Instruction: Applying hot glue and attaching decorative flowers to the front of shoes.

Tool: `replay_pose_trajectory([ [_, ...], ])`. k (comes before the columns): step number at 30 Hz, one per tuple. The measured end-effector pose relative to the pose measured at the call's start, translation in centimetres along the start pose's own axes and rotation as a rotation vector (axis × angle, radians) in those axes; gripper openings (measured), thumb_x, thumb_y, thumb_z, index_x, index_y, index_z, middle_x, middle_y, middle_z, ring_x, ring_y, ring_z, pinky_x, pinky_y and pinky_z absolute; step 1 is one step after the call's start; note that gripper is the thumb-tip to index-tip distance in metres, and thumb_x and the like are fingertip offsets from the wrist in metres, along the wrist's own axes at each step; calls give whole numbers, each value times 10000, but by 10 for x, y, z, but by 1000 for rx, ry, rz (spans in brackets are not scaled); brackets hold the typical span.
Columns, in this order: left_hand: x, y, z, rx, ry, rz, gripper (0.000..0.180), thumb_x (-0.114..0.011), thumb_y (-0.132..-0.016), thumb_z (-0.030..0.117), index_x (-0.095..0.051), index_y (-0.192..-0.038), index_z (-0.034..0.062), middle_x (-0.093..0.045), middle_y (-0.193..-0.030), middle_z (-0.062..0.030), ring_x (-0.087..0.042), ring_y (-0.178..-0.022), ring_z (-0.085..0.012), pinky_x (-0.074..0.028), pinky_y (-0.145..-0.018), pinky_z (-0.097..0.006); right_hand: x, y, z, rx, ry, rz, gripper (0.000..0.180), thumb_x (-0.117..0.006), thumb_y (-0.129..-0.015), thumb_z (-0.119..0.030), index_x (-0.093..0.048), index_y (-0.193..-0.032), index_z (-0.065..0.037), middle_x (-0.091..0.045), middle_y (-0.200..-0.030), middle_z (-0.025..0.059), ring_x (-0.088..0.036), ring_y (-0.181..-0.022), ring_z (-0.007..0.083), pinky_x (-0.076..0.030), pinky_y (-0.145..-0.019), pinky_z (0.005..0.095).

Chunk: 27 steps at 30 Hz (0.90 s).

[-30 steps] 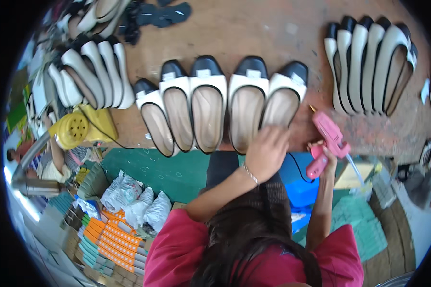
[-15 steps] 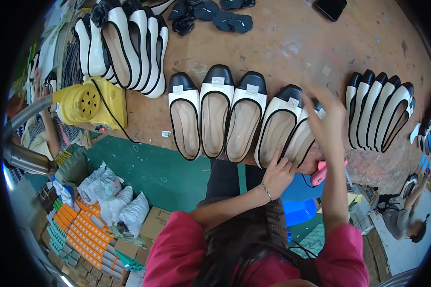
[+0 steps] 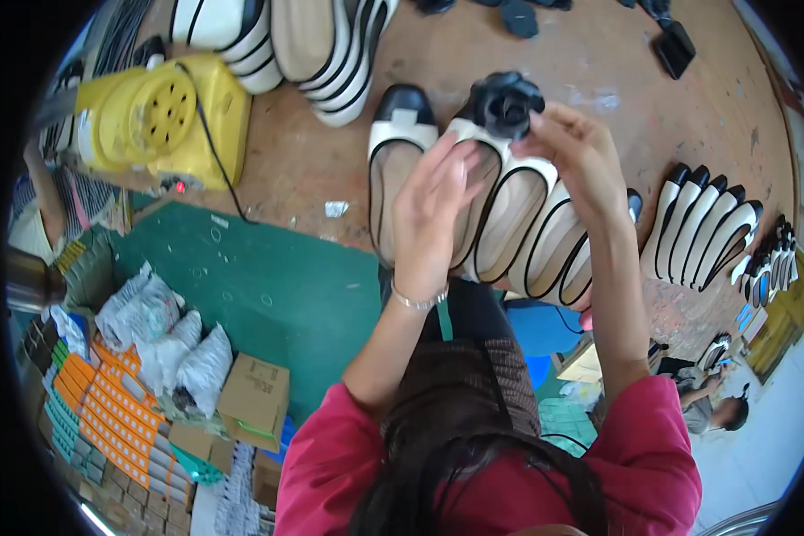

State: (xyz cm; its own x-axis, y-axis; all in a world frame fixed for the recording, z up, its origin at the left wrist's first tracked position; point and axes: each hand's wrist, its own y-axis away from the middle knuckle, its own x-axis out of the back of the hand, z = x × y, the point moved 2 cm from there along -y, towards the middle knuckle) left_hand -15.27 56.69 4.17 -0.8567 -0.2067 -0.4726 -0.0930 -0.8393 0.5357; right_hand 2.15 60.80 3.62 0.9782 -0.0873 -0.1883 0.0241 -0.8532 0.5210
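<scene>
In my right hand (image 3: 572, 147) is a black fabric flower (image 3: 507, 105), pinched between thumb and fingertips. It is held over the toe of the second shoe from the left and hides much of it. My left hand (image 3: 433, 201) hovers over the insoles of the two leftmost shoes, fingers spread and nothing visible in them. A row of white flat shoes with black toe caps and black piping lies along the table's near edge. The leftmost shoe (image 3: 405, 105) has a pale patch on its toe. My forearms partly cover the row.
Stacked white flats (image 3: 317, 45) stand at the far left beside a yellow machine (image 3: 165, 116) with a cable. Another shoe stack (image 3: 701, 228) is on the right. A black phone-like object (image 3: 674, 49) and black pieces (image 3: 518, 18) lie farther back. Another person (image 3: 710, 406) works at lower right.
My right hand has moved left from the row's right end and now holds the black flower. The left hand has lifted off a right-hand shoe and moved left. The view has shifted.
</scene>
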Motion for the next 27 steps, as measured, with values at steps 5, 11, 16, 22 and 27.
replay_pose_trajectory([
  [5,21,-9,9,51,132,93,238,-544,-953,183,-627,-1025,-29,-677,-933,-99,-669,-814,-164,-564,-774,-324,-60,30,6,78,196,65,255,-608,-866,-7,-560,-1115,26,-644,-782,70,-630,-702,142,-511,-653,243],
  [11,57,0,4,51,-58,146,222,-562,-944,167,-647,-982,-35,-675,-868,-64,-643,-725,-98,-553,-699,-246,-103,43,8,775,1014,15,232,-682,-735,21,-652,-964,3,-609,-873,113,-609,-709,229,-499,-601,310],
  [16,75,5,3,97,-97,118,234,-513,-968,169,-624,-1041,-24,-661,-924,-49,-635,-792,-82,-534,-694,-217,-110,34,18,661,1145,-158,270,-697,-686,6,-652,-952,3,-624,-886,106,-607,-764,275,-501,-650,361],
  [22,79,-9,-8,244,330,173,410,-464,-973,179,-426,-1297,-71,-564,-1200,-137,-556,-1090,-182,-403,-995,-315,-103,4,17,726,1070,191,236,-733,-686,-27,-665,-912,-23,-635,-837,93,-588,-752,270,-484,-661,354],
  [27,74,-50,-42,176,549,196,394,-498,-880,63,-435,-1246,-67,-524,-1231,-164,-510,-1147,-246,-365,-1037,-355,-109,-26,37,736,1064,300,219,-739,-687,-30,-668,-894,-25,-635,-828,91,-579,-753,265,-479,-664,343],
])
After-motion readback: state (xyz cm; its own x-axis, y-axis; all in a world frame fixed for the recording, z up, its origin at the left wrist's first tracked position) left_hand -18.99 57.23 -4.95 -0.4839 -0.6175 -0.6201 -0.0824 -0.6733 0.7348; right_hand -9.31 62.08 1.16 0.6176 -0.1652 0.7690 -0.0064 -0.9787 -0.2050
